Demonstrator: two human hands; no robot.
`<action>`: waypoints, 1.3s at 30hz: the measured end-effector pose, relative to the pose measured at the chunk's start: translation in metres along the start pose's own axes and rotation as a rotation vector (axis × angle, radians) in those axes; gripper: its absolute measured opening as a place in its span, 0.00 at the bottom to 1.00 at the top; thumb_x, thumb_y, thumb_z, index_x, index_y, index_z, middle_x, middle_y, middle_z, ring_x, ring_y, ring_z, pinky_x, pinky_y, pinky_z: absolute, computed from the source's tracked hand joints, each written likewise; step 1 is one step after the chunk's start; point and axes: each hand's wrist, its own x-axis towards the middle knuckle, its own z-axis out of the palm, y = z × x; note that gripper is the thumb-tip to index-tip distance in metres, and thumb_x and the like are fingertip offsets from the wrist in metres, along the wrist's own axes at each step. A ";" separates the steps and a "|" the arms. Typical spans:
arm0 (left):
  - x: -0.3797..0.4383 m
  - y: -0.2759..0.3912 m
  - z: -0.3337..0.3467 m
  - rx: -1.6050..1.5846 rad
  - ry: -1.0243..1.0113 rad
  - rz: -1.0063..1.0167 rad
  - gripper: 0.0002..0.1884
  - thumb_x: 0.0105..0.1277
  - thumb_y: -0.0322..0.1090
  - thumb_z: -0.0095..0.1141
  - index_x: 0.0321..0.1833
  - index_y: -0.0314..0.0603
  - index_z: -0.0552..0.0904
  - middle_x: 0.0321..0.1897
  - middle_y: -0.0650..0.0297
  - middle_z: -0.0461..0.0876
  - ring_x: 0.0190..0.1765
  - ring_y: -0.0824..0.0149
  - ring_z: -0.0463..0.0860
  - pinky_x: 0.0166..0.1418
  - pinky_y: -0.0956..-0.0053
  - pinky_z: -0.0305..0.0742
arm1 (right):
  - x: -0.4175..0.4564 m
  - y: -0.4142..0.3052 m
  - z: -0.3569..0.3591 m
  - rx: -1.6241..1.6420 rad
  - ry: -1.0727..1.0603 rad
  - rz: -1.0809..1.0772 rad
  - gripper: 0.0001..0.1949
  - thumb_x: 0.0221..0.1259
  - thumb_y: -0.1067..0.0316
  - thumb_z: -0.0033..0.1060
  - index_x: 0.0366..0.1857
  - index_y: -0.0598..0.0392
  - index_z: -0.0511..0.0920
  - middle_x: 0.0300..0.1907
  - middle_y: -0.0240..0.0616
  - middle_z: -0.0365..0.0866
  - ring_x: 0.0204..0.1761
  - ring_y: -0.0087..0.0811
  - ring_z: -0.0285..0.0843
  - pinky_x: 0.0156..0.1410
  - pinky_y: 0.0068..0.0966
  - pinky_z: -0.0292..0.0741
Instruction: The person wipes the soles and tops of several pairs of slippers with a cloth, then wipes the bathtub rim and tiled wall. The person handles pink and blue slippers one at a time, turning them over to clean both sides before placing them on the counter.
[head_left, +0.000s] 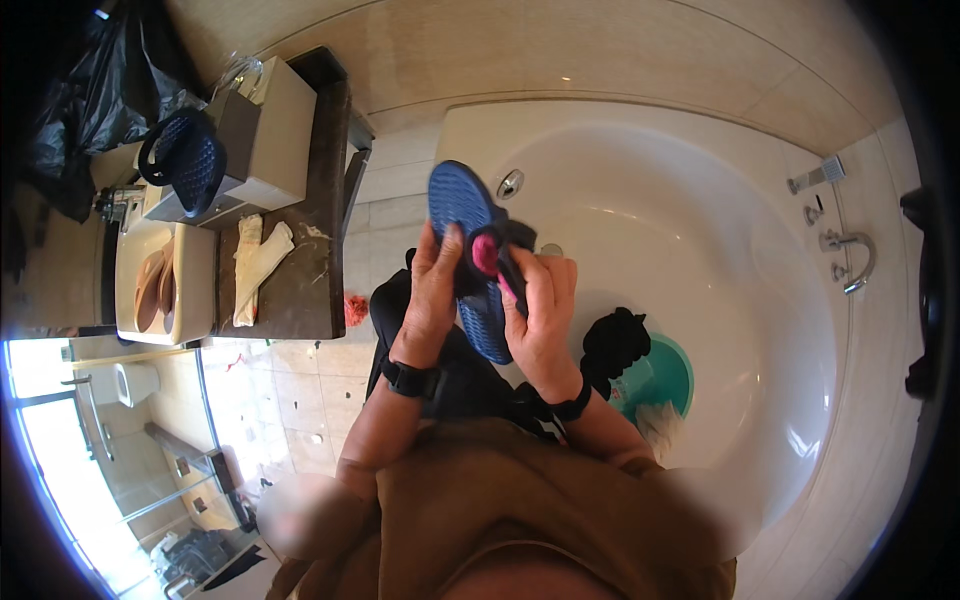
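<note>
My left hand (429, 300) grips the side of a blue slipper (459, 196), thumb across its textured footbed. The slipper is held up near the edge of the white bathtub, toe and heel pointing along my view. In my right hand (541, 319) is a black-and-pink cloth (514, 274), pinched by fingers and thumb at the slipper's dark strap. Part of the pink shows inside the strap opening; whether the cloth passes fully through is hidden. Both wrists wear black bands.
Inside the bathtub (697, 225) stands a teal basin (671, 375), a black cloth (616, 341) draped over its rim. Left, a dark counter (311, 262) bears white gloves (257, 262) and a box (281, 142) beneath another blue slipper (191, 161). Brown slippers (154, 285) lie in the sink (196, 300).
</note>
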 end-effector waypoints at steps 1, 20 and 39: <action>0.001 0.002 -0.002 -0.026 0.014 -0.011 0.20 0.85 0.46 0.48 0.70 0.43 0.75 0.57 0.64 0.85 0.59 0.69 0.84 0.66 0.71 0.78 | -0.004 0.000 -0.002 -0.045 -0.039 -0.017 0.15 0.69 0.70 0.64 0.57 0.59 0.79 0.45 0.45 0.79 0.48 0.49 0.74 0.55 0.41 0.73; -0.002 0.001 0.005 -0.152 0.120 -0.103 0.29 0.73 0.53 0.59 0.71 0.46 0.72 0.46 0.59 0.85 0.44 0.65 0.86 0.48 0.71 0.83 | -0.013 -0.008 0.000 0.213 -0.213 -0.045 0.19 0.56 0.75 0.72 0.54 0.56 0.83 0.39 0.43 0.78 0.40 0.47 0.77 0.44 0.38 0.77; -0.012 -0.005 -0.002 -0.161 -0.077 -0.206 0.39 0.79 0.70 0.39 0.69 0.39 0.78 0.61 0.54 0.84 0.61 0.59 0.84 0.72 0.62 0.77 | 0.007 -0.004 0.002 0.172 -0.109 0.026 0.24 0.53 0.82 0.65 0.58 0.57 0.83 0.63 0.47 0.82 0.67 0.54 0.78 0.71 0.43 0.73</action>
